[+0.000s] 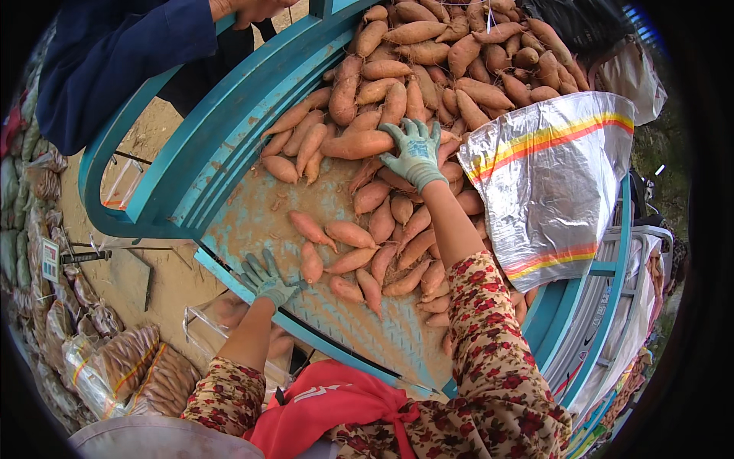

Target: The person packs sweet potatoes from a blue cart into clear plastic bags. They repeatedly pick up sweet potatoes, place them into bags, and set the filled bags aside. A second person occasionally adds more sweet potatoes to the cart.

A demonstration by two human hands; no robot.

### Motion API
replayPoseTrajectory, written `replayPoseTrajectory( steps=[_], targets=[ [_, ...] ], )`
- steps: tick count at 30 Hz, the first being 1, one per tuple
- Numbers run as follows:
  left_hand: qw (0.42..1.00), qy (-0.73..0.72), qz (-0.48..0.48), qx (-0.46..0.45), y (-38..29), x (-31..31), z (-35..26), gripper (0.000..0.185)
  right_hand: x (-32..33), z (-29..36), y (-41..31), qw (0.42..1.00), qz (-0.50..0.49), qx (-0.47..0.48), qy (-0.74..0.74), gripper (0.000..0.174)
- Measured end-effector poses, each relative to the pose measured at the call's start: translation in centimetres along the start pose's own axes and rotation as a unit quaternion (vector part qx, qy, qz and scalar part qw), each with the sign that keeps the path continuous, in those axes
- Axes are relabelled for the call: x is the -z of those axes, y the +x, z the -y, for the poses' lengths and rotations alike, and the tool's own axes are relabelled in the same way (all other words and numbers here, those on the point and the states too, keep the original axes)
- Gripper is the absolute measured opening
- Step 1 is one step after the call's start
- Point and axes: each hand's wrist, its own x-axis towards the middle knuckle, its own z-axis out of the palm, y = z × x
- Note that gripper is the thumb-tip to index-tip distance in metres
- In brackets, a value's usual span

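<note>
My right hand (417, 150), in a pale green work glove, lies palm down on the sweet potato heap (395, 103) with its fingers spread. Its thumb and forefinger meet the end of a large sweet potato (356, 144); no grip on it shows. My left hand (269, 281), gloved alike, rests with fingers apart at the edge of the turquoise truck bed (258, 212). Close to it are several loose sweet potatoes (311, 262) on the dusty metal floor. A clear plastic bag with yellow and orange stripes (550, 189) covers part of the heap at right.
A person's dark blue sleeve (126, 69) reaches over the truck's side rail (143, 189) at upper left. Below the bed edge hangs a clear bag with sweet potatoes (281, 347). Filled bags (166, 378) and a digital scale display (50, 259) stand at left.
</note>
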Motion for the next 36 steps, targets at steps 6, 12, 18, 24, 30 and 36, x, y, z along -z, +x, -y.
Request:
replayPoseTrajectory(
  steps=[6, 12, 18, 24, 30, 36],
  targets=[
    [1.0, 0.0, -0.008, -0.008, -0.2, 0.4, -0.5, 0.146, -4.3, 3.9, -13.6, 0.994, 0.017, 0.102, 0.042, 0.044],
    [1.0, -0.001, -0.009, 0.002, 0.2, -0.7, 0.6, 0.146, -1.2, 3.3, -8.2, 0.962, -0.199, 0.05, 0.179, 0.039],
    [1.0, 0.007, 0.002, -0.019, 0.4, -1.0, 0.1, 0.147, -5.3, -6.1, 7.2, 0.913, -0.051, -0.31, 0.261, 0.129],
    [1.0, -0.002, -0.011, 0.0, -0.2, -0.3, -0.2, 0.145, -7.3, 0.4, 4.7, 0.911, -0.032, -0.064, 0.406, 0.086],
    [1.0, 0.017, -0.02, -0.009, -0.2, 0.7, -0.8, 0.143, -7.0, 6.2, -2.6, 0.954, -0.001, -0.074, 0.291, 0.091],
    [0.999, 0.017, -0.031, -0.011, 0.4, -1.2, 0.0, 0.141, -4.0, -0.5, -6.9, 0.685, -0.135, -0.219, 0.682, 0.048]
  ],
)
